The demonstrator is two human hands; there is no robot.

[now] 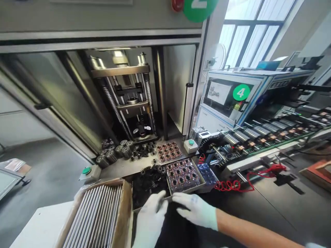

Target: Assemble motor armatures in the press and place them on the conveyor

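2 gloved hands, the left hand [151, 220] and the right hand [195, 210], are together at the bottom of the view, fingertips almost meeting on a dark object [176, 224] in front of the person. Whether they are clamped on it can't be told. The object is too dark and too hidden to identify. It looks fairly light and possibly soft, but that's only a guess, and the gloves' coated fingers should help if it's slippery. Its upper edge, near the fingertips, seems the likeliest place to hold it. Just ahead lies a heap of black toothed steel discs [148, 182], beside a metal tray of copper-wound stators [182, 175] that looks fragile around the windings. To the left, a cardboard box of steel shafts [94, 217] sits close to the left hand and could get in the way. A steel table [116, 168] carries more discs and a second stator tray [168, 151], below a press with ball screws [130, 93]. A red coiled hose [232, 186] lies to the right, near a conveyor line [261, 137].
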